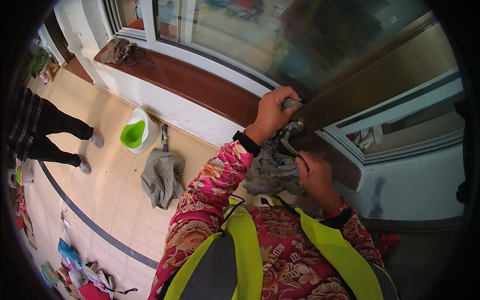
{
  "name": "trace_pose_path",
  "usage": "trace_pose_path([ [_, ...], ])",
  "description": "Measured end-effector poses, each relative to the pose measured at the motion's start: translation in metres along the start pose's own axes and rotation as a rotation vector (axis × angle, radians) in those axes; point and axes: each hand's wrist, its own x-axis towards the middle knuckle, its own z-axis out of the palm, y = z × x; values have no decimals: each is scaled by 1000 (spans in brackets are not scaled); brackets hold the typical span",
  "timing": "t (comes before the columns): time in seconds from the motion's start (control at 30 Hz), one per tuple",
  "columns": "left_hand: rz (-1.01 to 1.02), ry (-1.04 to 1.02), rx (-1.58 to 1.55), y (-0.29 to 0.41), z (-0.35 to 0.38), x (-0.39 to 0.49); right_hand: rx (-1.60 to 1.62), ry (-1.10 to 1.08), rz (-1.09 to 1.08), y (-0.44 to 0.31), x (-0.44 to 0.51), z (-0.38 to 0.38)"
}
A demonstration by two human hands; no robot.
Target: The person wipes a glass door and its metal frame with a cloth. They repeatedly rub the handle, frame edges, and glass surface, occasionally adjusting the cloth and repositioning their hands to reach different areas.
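Observation:
My left hand (273, 111) grips a bunched piece of grey cloth (291, 102) at the corner of the dark red windowsill (210, 98), close to the window frame. My right hand (318, 180), lower and to the right, is closed around the end of a slim metal tool (289, 139). The tool's shiny curved end points up towards my left hand; its exact kind is hard to tell. Below and behind the tool hangs a crumpled grey cloth (279, 168) with yellowish marks. Whether it joins the piece in my left hand is hidden.
Scissors (137, 57) and a brown rag (117, 51) lie on the sill's far end. On the floor are a white-and-green child's potty (150, 131), a blue-handled tool (164, 138) and a grey garment (163, 178). A person (48, 129) stands at left.

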Motion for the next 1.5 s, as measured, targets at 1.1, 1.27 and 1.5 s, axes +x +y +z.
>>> trace_pose_path([
  [1.1,-132,-457,-472,75,-50,-18,86,24,15,8,-6,6],
  [1.27,-284,-415,-590,54,-57,-51,26,-2,-43,13,-3,4],
  [1.5,-698,39,-588,10,-61,-101,130,3,-30,10,-2,-1],
])
